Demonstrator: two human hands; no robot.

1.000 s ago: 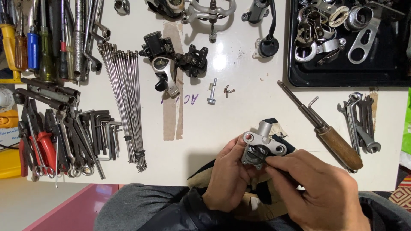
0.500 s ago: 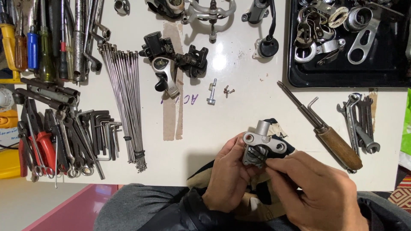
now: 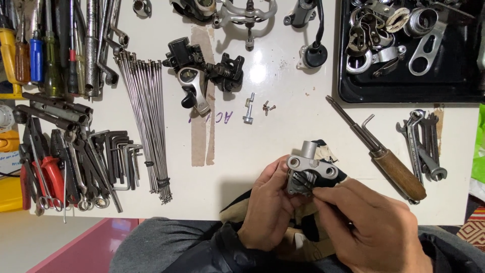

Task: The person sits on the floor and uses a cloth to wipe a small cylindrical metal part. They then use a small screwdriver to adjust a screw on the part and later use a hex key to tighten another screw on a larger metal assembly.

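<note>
Hands, two [image 3: 270, 207] [image 3: 374, 227], grip one bracket [image 3: 309, 169].

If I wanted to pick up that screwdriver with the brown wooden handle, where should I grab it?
Probably by the fat wooden handle, coming straight down from above. The screwdriver lies flat on the white table, slanting toward the lower right, and its handle is the thickest, roundest part. The thin metal shaft has a bent hex key lying against it, and spanners sit close on the right.
</note>
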